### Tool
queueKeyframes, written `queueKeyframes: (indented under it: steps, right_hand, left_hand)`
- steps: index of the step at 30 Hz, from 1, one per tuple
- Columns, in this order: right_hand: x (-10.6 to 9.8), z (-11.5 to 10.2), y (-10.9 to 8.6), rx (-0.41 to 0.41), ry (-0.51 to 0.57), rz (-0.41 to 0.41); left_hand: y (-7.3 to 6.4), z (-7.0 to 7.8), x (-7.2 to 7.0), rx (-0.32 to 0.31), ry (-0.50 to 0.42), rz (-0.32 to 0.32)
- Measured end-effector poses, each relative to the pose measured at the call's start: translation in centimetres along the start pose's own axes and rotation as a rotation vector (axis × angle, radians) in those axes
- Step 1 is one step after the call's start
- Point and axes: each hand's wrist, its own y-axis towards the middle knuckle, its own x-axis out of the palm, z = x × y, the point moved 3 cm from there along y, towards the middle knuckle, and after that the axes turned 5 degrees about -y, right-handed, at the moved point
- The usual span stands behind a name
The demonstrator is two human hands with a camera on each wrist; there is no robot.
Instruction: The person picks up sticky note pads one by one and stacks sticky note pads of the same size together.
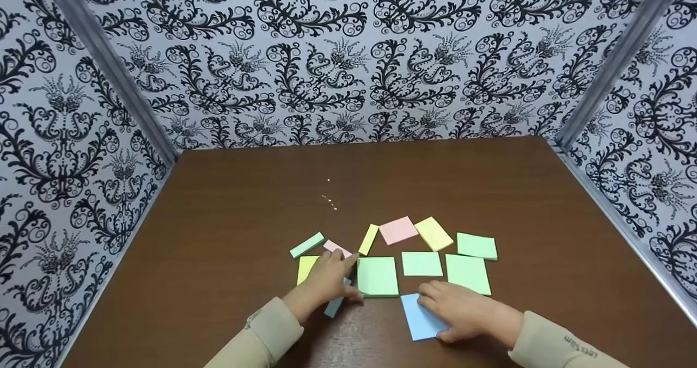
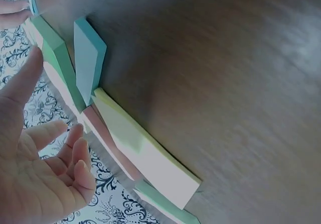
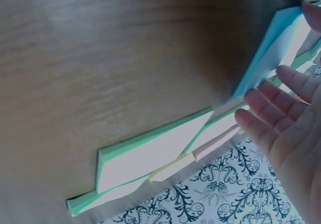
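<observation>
right hand (image 1: 462,309) holds a flat, square, sky-blue sticky-note pad (image 1: 418,320) by its edges, thumb and fingers spread across it; left of that grip, the left hand (image 1: 325,280), loosely open, is just beside a thick mint-green pad (image 1: 377,276), over a narrow blue pad (image 1: 333,307).

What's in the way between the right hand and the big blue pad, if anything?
Nothing visible: the right hand is at the big blue pad, its fingers over the edge in the head view. The green pads lie farther back.
</observation>
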Motion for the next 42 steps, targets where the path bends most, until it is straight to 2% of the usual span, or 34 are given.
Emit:
queueKeyframes:
  steps: [5, 16, 26, 33, 38, 42]
  right_hand:
    - [-0.1, 0.1, -0.1, 0.054, 0.003, -0.031]
    - [-0.2, 0.2, 0.2, 0.125, 0.022, -0.105]
    - [0.2, 0.2, 0.6, 0.206, 0.095, -0.063]
    - [0.4, -0.5, 1.2, 0.343, 0.138, -0.038]
    - [0.3, -1.3, 1.8, 0.521, 0.21, -0.036]
    - [0.4, -1.9, 2.2, 0.645, 0.196, -0.08]
  left_hand:
    - [0.2, 0.3, 0.5, 0.041, 0.024, -0.011]
    - [0.1, 1.0, 0.8, 0.06, 0.144, 0.003]
    - [0.1, 1.1, 0.9, 0.055, 0.199, 0.011]
    - [0.1, 1.3, 1.1, 0.065, 0.263, 0.018]
    - [0.0, 1.5, 1.3, 0.095, 0.312, 0.034]
    - [-0.1, 1.5, 1.4, 0.096, 0.305, 0.041]
